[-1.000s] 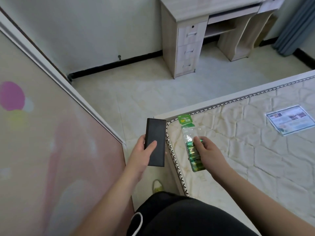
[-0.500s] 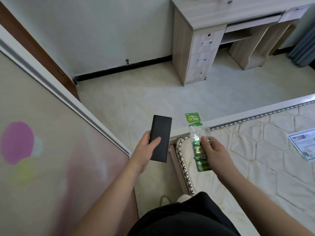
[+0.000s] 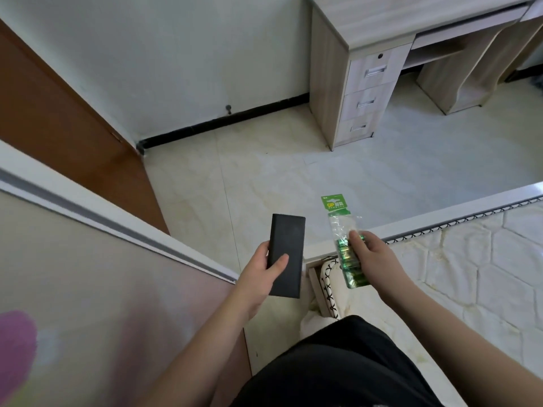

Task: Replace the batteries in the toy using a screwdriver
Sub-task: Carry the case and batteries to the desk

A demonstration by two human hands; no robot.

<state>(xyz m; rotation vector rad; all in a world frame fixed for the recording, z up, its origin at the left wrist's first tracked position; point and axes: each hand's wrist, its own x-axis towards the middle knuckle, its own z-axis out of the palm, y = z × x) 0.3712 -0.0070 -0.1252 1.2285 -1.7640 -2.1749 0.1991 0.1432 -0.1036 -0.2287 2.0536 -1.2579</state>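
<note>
While my left hand [image 3: 258, 277] keeps its fingers curled round one flat black box [image 3: 286, 255], thumb pressed on its face, my right hand [image 3: 373, 257] pinches one pack of green batteries [image 3: 346, 254] (several cells, count unclear) above the bed's [image 3: 470, 274] near corner.

A home bedroom: bare quilted mattress [image 3: 458, 268], wooden desk [image 3: 367, 92], tiled floor [image 3: 264, 177].
</note>
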